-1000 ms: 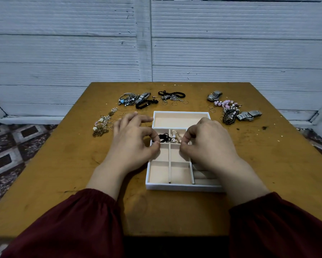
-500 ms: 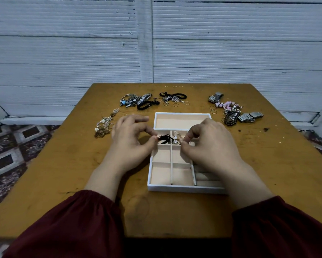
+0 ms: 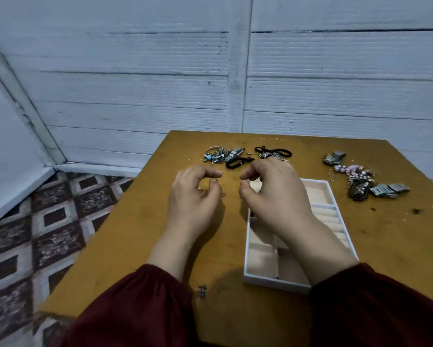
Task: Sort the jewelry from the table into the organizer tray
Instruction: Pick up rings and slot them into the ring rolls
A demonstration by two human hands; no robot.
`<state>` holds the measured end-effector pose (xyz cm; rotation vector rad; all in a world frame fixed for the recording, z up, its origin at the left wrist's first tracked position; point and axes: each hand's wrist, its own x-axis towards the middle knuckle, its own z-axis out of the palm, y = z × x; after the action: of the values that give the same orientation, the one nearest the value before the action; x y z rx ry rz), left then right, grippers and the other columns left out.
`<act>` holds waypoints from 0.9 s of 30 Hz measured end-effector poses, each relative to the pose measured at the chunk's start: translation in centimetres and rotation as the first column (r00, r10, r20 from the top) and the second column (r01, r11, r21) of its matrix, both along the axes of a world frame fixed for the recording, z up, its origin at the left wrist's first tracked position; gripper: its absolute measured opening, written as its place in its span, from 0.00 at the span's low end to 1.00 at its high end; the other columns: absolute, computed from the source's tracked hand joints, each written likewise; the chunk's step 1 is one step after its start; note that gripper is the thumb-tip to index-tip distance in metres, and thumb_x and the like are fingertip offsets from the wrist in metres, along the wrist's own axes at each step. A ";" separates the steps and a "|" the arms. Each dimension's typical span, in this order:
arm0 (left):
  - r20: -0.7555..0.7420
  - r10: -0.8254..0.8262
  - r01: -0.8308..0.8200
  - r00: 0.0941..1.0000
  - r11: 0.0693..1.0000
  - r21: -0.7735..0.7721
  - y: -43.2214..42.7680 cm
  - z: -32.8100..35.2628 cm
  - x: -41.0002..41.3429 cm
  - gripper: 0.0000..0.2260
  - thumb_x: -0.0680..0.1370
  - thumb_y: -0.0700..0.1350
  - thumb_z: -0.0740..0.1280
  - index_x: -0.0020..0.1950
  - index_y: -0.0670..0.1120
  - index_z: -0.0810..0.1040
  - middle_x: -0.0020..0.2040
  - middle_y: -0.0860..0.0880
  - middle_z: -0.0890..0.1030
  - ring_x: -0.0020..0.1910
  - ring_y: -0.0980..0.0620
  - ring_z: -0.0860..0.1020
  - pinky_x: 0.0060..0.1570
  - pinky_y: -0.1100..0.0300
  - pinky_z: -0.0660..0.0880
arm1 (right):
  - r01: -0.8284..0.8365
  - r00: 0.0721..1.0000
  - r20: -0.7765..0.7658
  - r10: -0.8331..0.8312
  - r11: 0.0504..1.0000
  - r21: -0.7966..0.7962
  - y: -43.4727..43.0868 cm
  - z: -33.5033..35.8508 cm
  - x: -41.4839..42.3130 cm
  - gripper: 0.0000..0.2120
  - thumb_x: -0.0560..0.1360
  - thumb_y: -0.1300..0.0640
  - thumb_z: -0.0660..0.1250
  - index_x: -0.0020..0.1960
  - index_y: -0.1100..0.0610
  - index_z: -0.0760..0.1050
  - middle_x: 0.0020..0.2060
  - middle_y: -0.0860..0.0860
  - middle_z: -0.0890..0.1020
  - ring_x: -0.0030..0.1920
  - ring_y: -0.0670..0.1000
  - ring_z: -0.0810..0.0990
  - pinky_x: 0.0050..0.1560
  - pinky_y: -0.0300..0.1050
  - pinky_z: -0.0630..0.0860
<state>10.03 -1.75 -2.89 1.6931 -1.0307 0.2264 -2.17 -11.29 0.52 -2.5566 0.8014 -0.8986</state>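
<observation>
By the near-to-far organizer tray (image 3: 268,280), left hand (image 3: 194,196), right hand (image 3: 276,196) curl; hold unclear

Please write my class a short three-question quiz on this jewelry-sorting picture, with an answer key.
1. True or false: the organizer tray lies to the left of the left hand.
2. Multiple choice: the bead bracelet to the right of the tray is A pink, B green, C blue.
3. Fill in: the ____ hand is above the tray.
Key: 1 false; 2 A; 3 right hand.
</observation>
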 end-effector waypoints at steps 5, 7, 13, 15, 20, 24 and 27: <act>-0.082 0.082 -0.078 0.993 0.996 0.046 0.4 -0.7 3.0 0.08 0.71 0.45 0.63 0.44 0.55 0.79 0.45 0.54 0.82 0.49 0.51 0.79 0.50 0.49 0.76 | -0.049 0.993 -0.102 0.053 0.998 0.040 -0.6 0.1 3.5 0.03 0.70 0.55 0.67 0.42 0.47 0.77 0.44 0.48 0.81 0.52 0.54 0.77 0.53 0.50 0.74; -0.136 0.129 -0.123 0.982 0.991 0.052 0.4 -0.8 4.2 0.07 0.71 0.45 0.63 0.43 0.57 0.78 0.45 0.54 0.82 0.48 0.51 0.79 0.50 0.49 0.76 | -0.063 0.980 -0.183 0.073 0.996 0.060 -0.9 0.2 4.7 0.05 0.71 0.55 0.67 0.40 0.45 0.74 0.45 0.47 0.83 0.52 0.54 0.77 0.53 0.50 0.74; -0.222 0.231 -0.214 0.947 0.972 0.098 0.0 -1.5 7.5 0.09 0.73 0.42 0.66 0.40 0.57 0.78 0.43 0.54 0.82 0.46 0.50 0.79 0.49 0.49 0.77 | -0.069 0.954 -0.285 0.090 0.994 0.083 -1.8 -0.1 8.0 0.08 0.72 0.56 0.67 0.49 0.46 0.78 0.46 0.48 0.83 0.53 0.54 0.78 0.53 0.48 0.74; -0.225 0.220 -0.196 0.949 0.973 0.121 -0.1 -1.9 8.3 0.08 0.72 0.43 0.65 0.39 0.58 0.77 0.43 0.54 0.82 0.47 0.50 0.79 0.49 0.49 0.77 | -0.071 0.948 -0.306 0.090 0.995 0.075 -2.2 -0.3 8.8 0.09 0.72 0.56 0.67 0.50 0.46 0.78 0.47 0.48 0.83 0.53 0.54 0.79 0.53 0.48 0.75; -0.148 0.227 -0.197 0.962 0.961 0.195 -0.6 -2.6 9.6 0.05 0.68 0.49 0.64 0.39 0.58 0.79 0.44 0.55 0.82 0.49 0.48 0.78 0.52 0.48 0.75 | -0.074 0.927 -0.360 0.105 0.992 0.100 -3.2 -0.6 10.5 0.04 0.73 0.53 0.69 0.46 0.46 0.80 0.48 0.48 0.84 0.53 0.52 0.79 0.51 0.45 0.76; -0.174 0.257 -0.218 0.951 0.952 0.215 -0.8 -3.1 10.3 0.05 0.67 0.50 0.65 0.38 0.58 0.79 0.43 0.56 0.82 0.49 0.46 0.78 0.52 0.48 0.75 | -0.117 0.895 -0.425 0.138 0.990 0.077 -3.1 -1.2 12.1 0.04 0.73 0.51 0.69 0.46 0.47 0.81 0.47 0.48 0.84 0.52 0.52 0.80 0.49 0.44 0.75; -0.172 0.276 -0.232 0.946 0.943 0.241 -0.8 -3.3 10.5 0.04 0.70 0.48 0.67 0.40 0.57 0.80 0.44 0.53 0.82 0.49 0.45 0.77 0.51 0.47 0.75 | -0.123 0.894 -0.427 0.135 0.991 0.056 -2.8 -1.7 13.0 0.05 0.73 0.49 0.68 0.46 0.48 0.80 0.47 0.49 0.83 0.53 0.53 0.79 0.46 0.42 0.71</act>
<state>20.58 -2.57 -6.22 2.0057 -0.7014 0.1062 10.85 -14.11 -1.17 -2.7836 0.7358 -0.2752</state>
